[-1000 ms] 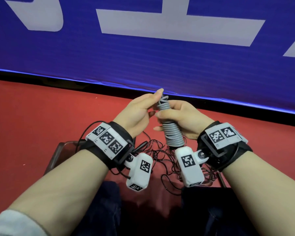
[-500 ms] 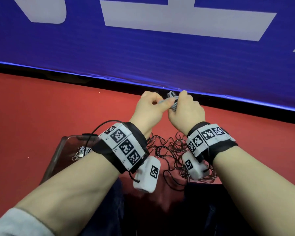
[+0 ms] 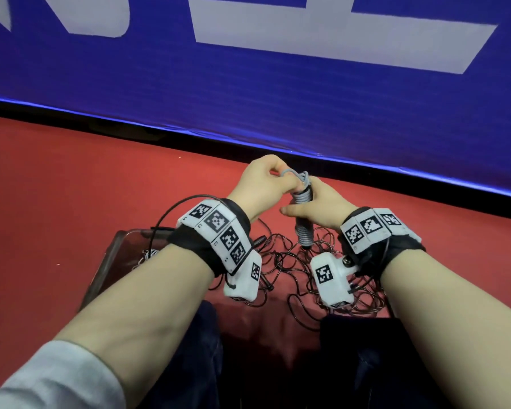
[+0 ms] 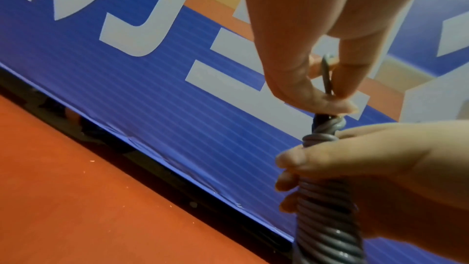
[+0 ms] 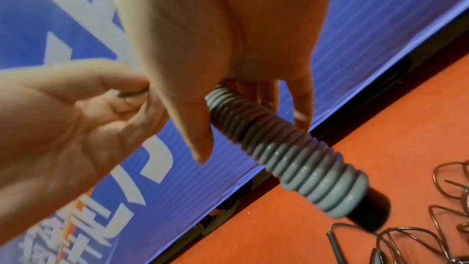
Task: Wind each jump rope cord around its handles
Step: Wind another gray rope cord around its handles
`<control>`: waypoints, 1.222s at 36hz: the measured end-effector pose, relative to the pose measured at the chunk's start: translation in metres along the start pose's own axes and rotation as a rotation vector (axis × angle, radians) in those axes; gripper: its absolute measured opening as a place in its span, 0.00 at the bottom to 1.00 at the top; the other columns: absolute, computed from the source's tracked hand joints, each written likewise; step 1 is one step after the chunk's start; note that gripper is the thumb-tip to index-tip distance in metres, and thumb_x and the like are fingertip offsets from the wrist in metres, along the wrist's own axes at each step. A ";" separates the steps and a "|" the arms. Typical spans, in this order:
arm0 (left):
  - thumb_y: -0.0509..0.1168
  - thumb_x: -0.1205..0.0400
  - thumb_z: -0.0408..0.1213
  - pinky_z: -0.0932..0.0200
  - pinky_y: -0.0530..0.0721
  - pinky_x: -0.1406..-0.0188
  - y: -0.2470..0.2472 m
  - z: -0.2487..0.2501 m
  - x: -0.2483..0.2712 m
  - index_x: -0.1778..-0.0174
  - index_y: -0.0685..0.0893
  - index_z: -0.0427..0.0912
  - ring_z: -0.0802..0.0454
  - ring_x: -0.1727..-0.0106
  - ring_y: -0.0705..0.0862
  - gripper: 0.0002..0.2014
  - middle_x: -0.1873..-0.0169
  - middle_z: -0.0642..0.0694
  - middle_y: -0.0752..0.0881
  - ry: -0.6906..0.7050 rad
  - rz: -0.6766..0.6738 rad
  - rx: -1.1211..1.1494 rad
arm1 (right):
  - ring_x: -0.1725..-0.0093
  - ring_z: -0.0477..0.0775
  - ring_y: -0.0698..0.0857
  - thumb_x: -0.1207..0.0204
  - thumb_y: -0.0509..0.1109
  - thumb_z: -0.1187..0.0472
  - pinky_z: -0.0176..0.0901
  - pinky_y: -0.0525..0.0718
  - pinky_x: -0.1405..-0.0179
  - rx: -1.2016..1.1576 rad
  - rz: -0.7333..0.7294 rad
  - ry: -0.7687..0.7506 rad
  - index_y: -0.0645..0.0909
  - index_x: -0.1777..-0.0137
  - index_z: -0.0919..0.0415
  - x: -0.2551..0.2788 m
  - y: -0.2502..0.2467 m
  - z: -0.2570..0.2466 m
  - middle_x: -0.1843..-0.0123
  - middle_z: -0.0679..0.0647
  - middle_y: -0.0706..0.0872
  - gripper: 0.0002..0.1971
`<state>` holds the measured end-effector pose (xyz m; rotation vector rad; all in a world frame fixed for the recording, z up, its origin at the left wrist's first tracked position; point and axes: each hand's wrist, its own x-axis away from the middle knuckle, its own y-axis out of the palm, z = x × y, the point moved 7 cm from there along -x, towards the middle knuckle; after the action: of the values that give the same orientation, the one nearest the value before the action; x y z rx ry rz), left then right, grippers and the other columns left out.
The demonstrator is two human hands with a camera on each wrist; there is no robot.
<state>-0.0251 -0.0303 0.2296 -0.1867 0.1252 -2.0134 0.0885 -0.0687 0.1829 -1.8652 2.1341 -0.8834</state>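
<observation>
1. Holding the wound grey jump rope [image 3: 303, 208] upright between both hands, far of the dark loose cords [image 3: 281, 267] tangled on the red floor [image 3: 71, 178].
2. Right hand [image 3: 322, 206] curls round the coils, its long axis near-to-far.
3. Left hand [image 3: 266, 184] pinches the cord end [image 4: 327, 75] at the top, just left.

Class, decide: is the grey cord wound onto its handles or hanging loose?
Wound: the grey cord sits in tight coils around the handles; the left hand pinches only its last short end.
</observation>
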 end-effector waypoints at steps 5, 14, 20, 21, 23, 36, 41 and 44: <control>0.67 0.24 0.20 0.58 0.88 0.46 -0.010 -0.003 -0.004 0.69 0.78 0.34 0.46 0.54 0.87 0.10 0.60 0.34 0.84 -0.082 -0.008 0.312 | 0.55 0.52 0.83 0.31 0.80 0.67 0.46 0.86 0.52 -0.006 -0.083 0.017 0.67 0.33 0.59 0.001 0.005 0.001 0.48 0.57 0.82 0.31; 0.69 0.23 0.28 0.65 0.84 0.66 -0.075 -0.037 -0.020 0.60 0.82 0.38 0.54 0.57 0.82 0.03 0.61 0.47 0.82 -0.318 0.294 0.288 | 0.62 0.51 0.83 0.31 0.81 0.63 0.50 0.85 0.55 0.058 -0.056 -0.017 0.66 0.36 0.51 -0.015 0.021 -0.007 0.50 0.51 0.82 0.30; 0.75 0.25 0.37 0.52 0.88 0.57 -0.103 -0.056 -0.014 0.39 0.82 0.34 0.47 0.44 0.83 0.20 0.52 0.42 0.82 -0.420 0.376 0.430 | 0.53 0.52 0.79 0.32 0.82 0.59 0.39 0.71 0.54 0.166 0.016 -0.069 0.69 0.41 0.58 -0.031 0.036 -0.042 0.49 0.52 0.79 0.26; 0.75 0.25 0.36 0.50 0.88 0.56 -0.105 -0.057 -0.013 0.38 0.82 0.33 0.45 0.43 0.84 0.21 0.51 0.41 0.84 -0.418 0.387 0.459 | 0.53 0.52 0.78 0.31 0.81 0.59 0.38 0.70 0.55 0.197 0.007 -0.084 0.70 0.39 0.59 -0.032 0.040 -0.050 0.50 0.51 0.79 0.27; 0.74 0.24 0.34 0.49 0.88 0.57 -0.110 -0.060 -0.012 0.36 0.80 0.32 0.45 0.47 0.87 0.22 0.51 0.38 0.86 -0.405 0.414 0.509 | 0.54 0.52 0.78 0.31 0.81 0.60 0.37 0.69 0.57 0.249 -0.006 -0.109 0.70 0.37 0.61 -0.035 0.046 -0.063 0.51 0.51 0.78 0.27; 0.69 0.20 0.28 0.57 0.89 0.71 -0.191 -0.092 0.009 0.38 0.81 0.30 0.47 0.58 0.88 0.15 0.54 0.35 0.88 -0.464 0.562 0.606 | 0.50 0.52 0.77 0.28 0.79 0.55 0.37 0.69 0.53 0.379 -0.161 -0.183 0.71 0.32 0.60 -0.047 0.116 -0.111 0.46 0.52 0.78 0.28; 0.68 0.19 0.28 0.58 0.87 0.75 -0.230 -0.113 0.024 0.41 0.82 0.31 0.46 0.59 0.88 0.12 0.57 0.35 0.87 -0.535 0.547 0.565 | 0.47 0.53 0.77 0.25 0.76 0.49 0.39 0.71 0.50 0.401 -0.250 -0.211 0.71 0.26 0.58 -0.051 0.158 -0.125 0.35 0.59 0.77 0.30; 0.67 0.19 0.28 0.58 0.88 0.74 -0.252 -0.133 0.035 0.53 0.84 0.33 0.45 0.60 0.88 0.02 0.59 0.35 0.88 -0.587 0.563 0.568 | 0.44 0.56 0.79 0.20 0.70 0.48 0.43 0.76 0.46 0.430 -0.328 -0.228 0.69 0.23 0.57 -0.052 0.187 -0.131 0.35 0.60 0.78 0.29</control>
<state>-0.2875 0.0481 0.1449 -0.3254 -0.6859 -1.3009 -0.1238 0.0295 0.1764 -1.9894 1.3957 -1.0336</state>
